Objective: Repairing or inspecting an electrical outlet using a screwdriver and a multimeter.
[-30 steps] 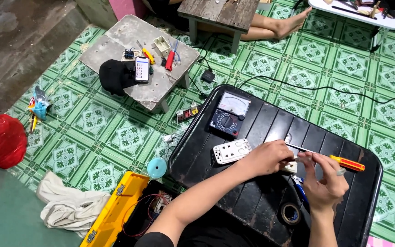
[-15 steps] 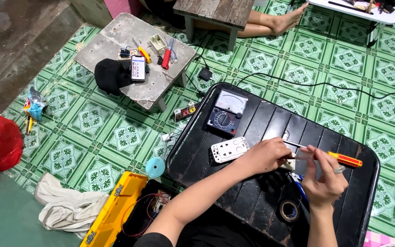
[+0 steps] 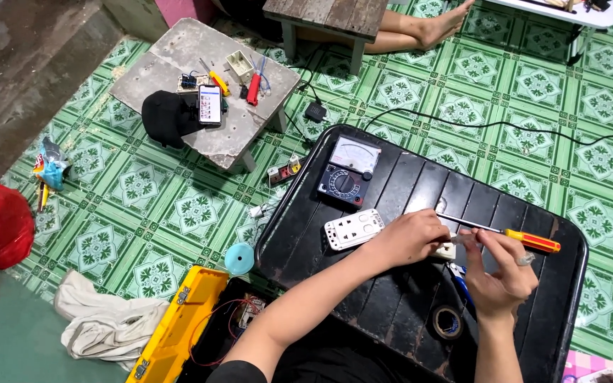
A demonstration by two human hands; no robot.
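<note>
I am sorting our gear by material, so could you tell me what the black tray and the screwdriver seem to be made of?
The black tray looks like glossy moulded plastic: ribbed top, soft sheen. The screwdriver seems to have a bare metal shaft, thin and shiny, with an orange-and-yellow handle, probably plastic.

Left hand [image 3: 409, 237] and right hand [image 3: 501, 273] curled, nearly touching.

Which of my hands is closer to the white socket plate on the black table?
Left. Your left hand lies just beside the white socket plate; your right hand is farther off, past the left hand.
</note>
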